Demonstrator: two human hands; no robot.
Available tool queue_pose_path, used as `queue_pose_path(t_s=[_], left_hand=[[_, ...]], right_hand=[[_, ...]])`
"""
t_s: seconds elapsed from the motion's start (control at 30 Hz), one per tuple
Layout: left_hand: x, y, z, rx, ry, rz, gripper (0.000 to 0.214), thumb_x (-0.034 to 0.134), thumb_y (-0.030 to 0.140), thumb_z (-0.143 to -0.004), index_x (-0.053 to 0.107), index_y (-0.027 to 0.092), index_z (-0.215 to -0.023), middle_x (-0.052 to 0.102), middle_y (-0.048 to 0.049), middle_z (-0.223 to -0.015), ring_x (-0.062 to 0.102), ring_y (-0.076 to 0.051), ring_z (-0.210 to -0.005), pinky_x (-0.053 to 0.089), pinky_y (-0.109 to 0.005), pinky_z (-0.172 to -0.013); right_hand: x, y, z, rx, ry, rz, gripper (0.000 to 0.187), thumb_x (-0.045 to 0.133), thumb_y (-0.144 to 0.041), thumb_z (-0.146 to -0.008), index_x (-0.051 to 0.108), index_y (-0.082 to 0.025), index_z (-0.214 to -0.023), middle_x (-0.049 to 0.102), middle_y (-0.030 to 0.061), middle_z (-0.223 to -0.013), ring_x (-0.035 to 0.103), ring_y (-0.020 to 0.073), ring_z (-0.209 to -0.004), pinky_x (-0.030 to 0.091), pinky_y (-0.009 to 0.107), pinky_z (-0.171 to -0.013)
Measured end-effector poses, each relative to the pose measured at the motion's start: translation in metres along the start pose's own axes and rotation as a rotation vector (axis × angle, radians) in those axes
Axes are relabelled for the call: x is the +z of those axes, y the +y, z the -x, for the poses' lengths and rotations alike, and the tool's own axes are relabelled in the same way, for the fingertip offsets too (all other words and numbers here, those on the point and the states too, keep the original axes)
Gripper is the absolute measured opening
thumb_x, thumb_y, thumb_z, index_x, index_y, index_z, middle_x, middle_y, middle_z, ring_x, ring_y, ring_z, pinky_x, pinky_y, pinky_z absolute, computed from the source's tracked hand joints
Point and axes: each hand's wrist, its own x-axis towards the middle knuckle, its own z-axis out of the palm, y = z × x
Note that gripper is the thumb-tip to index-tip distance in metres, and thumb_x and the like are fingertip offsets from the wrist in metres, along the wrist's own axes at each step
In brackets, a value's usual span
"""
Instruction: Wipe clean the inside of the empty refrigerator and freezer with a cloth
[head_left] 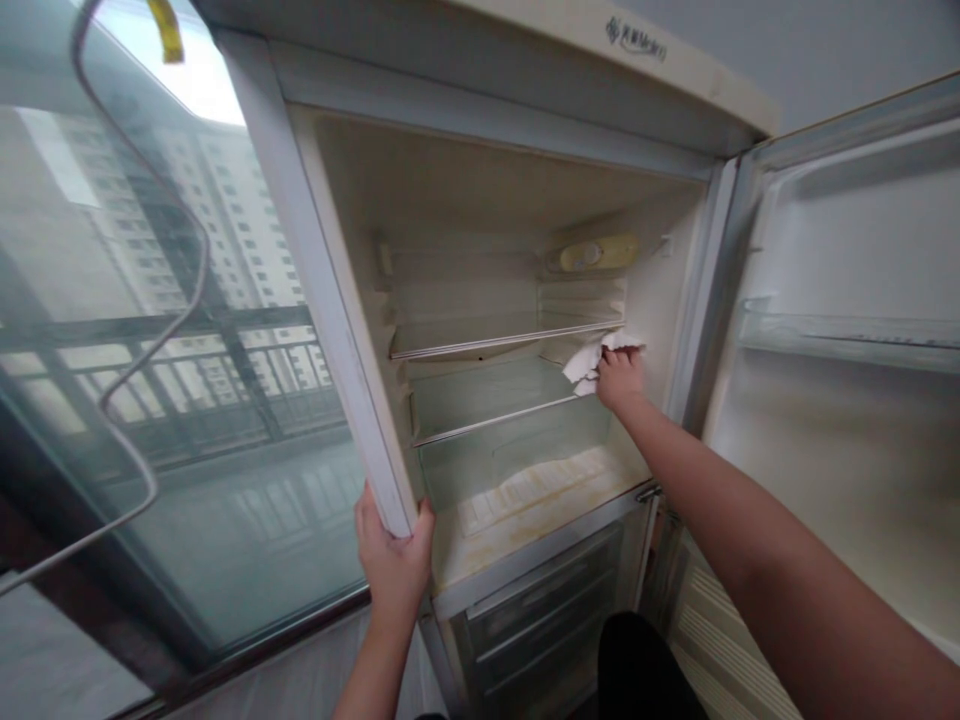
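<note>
"Inside the open fridge (pixel 480 105), over by the right wall, what is the right hand (pixel 621 378) doing?"

"Pinching a crumpled white cloth (pixel 585 365), fingers bunched over it. Or it may be paper; I can't tell which."

"Where exactly is it?"

"Near the right end of the upper glass shelf (pixel 495 333), lower than that shelf's front edge and close to the front of the lower glass shelf (pixel 487 395). Whether it touches the wall, I can't tell."

"And the left hand (pixel 396 550)?"

"Clasped around the fridge's left front edge (pixel 343 370), low down, with the thumb on the inner side and the fingers wrapped outside."

"What else is about?"

"A yellowish lamp housing (pixel 598 254) sits on the wall above the right hand. Brownish-yellow stains mark the compartment floor (pixel 517 530), and drawers (pixel 547 615) show beneath it. The door (pixel 862 220) stands wide open on the right, a rack (pixel 847 335) across its inside. To the left, a pale cord (pixel 199 285) dangles before the window (pixel 255 560)."
</note>
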Motion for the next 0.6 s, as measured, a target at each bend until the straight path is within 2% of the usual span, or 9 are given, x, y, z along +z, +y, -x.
queue_pose_path(t_s=[0.1,0.23,0.37,0.43,0.53,0.6], left_hand=[[0.0,0.001,0.0,-0.017,-0.014,-0.001,0.066,0.067,0.041,-0.082,0.05,0.014,-0.14,0.06,-0.0132,-0.119,0.056,-0.031,-0.115,0.046,-0.045,-0.102],[-0.001,0.002,0.0,0.009,-0.009,0.005,0.065,0.068,0.039,-0.082,0.051,0.015,-0.14,0.06,-0.0127,-0.121,0.056,-0.03,-0.116,0.045,-0.045,-0.103],[-0.002,0.004,-0.001,0.02,-0.009,0.025,0.065,0.068,0.038,-0.082,0.05,0.015,-0.14,0.059,-0.0137,-0.124,0.055,-0.03,-0.118,0.044,-0.046,-0.105],[-0.002,0.005,-0.001,0.013,-0.017,0.025,0.066,0.068,0.038,-0.082,0.049,0.016,-0.141,0.059,-0.0135,-0.126,0.054,-0.031,-0.12,0.043,-0.046,-0.106],[-0.002,0.004,-0.002,0.009,-0.026,0.019,0.068,0.068,0.037,-0.081,0.048,0.015,-0.143,0.059,-0.0136,-0.126,0.054,-0.031,-0.121,0.043,-0.046,-0.107],[-0.001,0.003,-0.002,0.006,-0.02,0.007,0.07,0.068,0.037,-0.081,0.048,0.013,-0.143,0.059,-0.0142,-0.124,0.054,-0.032,-0.12,0.043,-0.046,-0.106]], right_hand=[[0.01,-0.003,0.011,0.035,0.045,0.001,0.048,0.03,-0.018,-0.098,0.067,-0.014,-0.128,0.053,0.0156,-0.145,0.046,0.0316,-0.128,0.021,0.049,-0.115],[0.02,-0.002,0.032,0.053,0.111,-0.039,0.046,0.034,-0.022,-0.096,0.068,-0.009,-0.125,0.05,0.018,-0.147,0.042,0.0344,-0.132,0.018,0.049,-0.117],[0.025,-0.007,0.056,0.092,0.103,-0.148,0.057,0.035,-0.024,-0.095,0.046,-0.004,-0.147,0.046,0.0199,-0.148,0.034,0.0344,-0.137,0.019,0.046,-0.118],[0.02,-0.012,0.061,0.136,0.096,-0.198,0.06,0.034,-0.028,-0.095,0.042,-0.004,-0.149,0.05,0.022,-0.142,0.037,0.0355,-0.133,0.022,0.047,-0.116],[0.0,-0.016,0.053,0.221,0.144,-0.235,0.055,0.041,-0.037,-0.093,0.054,-0.004,-0.136,0.054,0.026,-0.132,0.042,0.0384,-0.125,0.025,0.052,-0.112],[-0.018,-0.012,0.041,0.253,0.212,-0.238,0.054,0.046,-0.036,-0.09,0.055,-0.003,-0.132,0.052,0.0271,-0.135,0.042,0.0382,-0.125,0.026,0.052,-0.112]])
